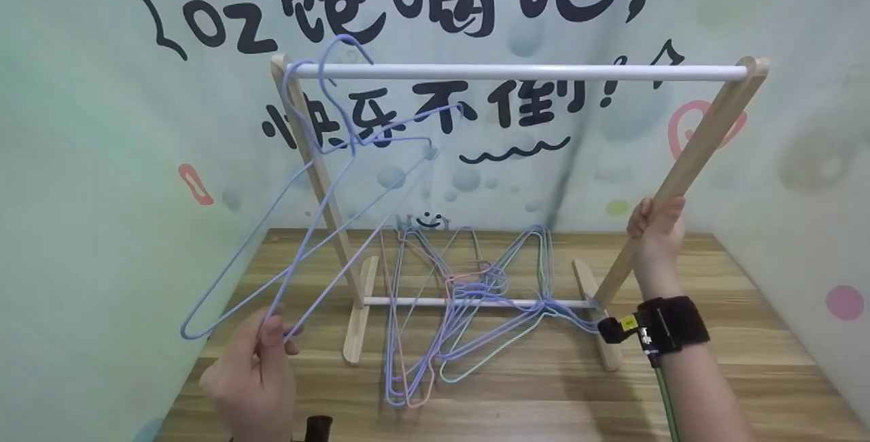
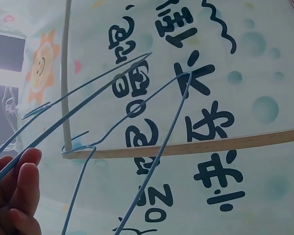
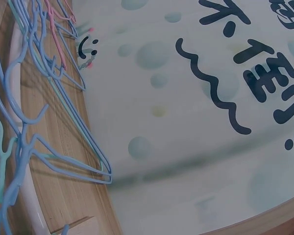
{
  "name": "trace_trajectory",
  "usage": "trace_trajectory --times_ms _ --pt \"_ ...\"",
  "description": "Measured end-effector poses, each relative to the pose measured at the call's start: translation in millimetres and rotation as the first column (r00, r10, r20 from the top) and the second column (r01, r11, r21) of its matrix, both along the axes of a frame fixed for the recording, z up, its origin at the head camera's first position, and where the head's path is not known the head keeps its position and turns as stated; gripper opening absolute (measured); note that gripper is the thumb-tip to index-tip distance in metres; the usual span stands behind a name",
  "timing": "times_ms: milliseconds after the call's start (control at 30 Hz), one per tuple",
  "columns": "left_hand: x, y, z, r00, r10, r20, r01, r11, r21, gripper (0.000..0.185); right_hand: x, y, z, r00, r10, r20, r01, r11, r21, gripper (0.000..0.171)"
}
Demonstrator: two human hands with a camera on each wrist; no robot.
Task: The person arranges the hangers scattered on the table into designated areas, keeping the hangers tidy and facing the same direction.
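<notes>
In the head view my left hand (image 1: pixel 248 374) pinches the lower corner of a blue-purple wire hanger (image 1: pixel 317 224), whose hook arches over the white rod (image 1: pixel 510 73) near its left end. Another blue-purple hanger (image 1: pixel 247 245) hangs beside it at the rod's end, tilted toward the left hand. The left wrist view shows curled fingers (image 2: pixel 27 183) at the hanger's wire. My right hand (image 1: pixel 658 241) grips the right wooden post (image 1: pixel 707 136) of the rack about midway up; the right wrist view does not show this hand.
A tangled heap of blue, green and pink hangers (image 1: pixel 476 289) lies on the wooden table (image 1: pixel 516 415), across the rack's lower white bar (image 1: pixel 414 302). The rack's wooden feet (image 1: pixel 357 333) stand on the table. Behind it is a printed wall (image 1: pixel 612 177).
</notes>
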State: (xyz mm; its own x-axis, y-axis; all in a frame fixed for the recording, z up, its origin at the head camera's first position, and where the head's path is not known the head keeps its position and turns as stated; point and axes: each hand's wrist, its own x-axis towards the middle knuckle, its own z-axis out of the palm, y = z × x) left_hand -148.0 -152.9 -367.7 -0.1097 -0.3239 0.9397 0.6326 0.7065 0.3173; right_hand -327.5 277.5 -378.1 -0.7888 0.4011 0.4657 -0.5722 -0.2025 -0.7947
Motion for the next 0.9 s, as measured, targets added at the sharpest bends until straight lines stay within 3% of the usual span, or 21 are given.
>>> trace_trajectory --times_ms 200,433,900 --pt "-5.2 -5.9 -1.3 0.995 0.009 0.098 -0.009 1.000 0.001 0.024 0.1 0.2 -0.2 1.000 0.000 -0.005 0.000 1.000 -0.004 0.058" --pt "-13.2 -9.4 -4.7 0.994 -0.024 0.106 0.025 1.000 -0.008 0.017 -0.7 1.5 -0.5 0.999 0.032 -0.022 -0.032 0.999 -0.018 0.062" --pt "-18.5 -12.6 -12.8 0.992 -0.006 0.124 0.012 0.999 -0.047 0.018 1.4 -0.2 0.3 1.000 -0.009 0.022 0.009 1.000 0.008 0.059"
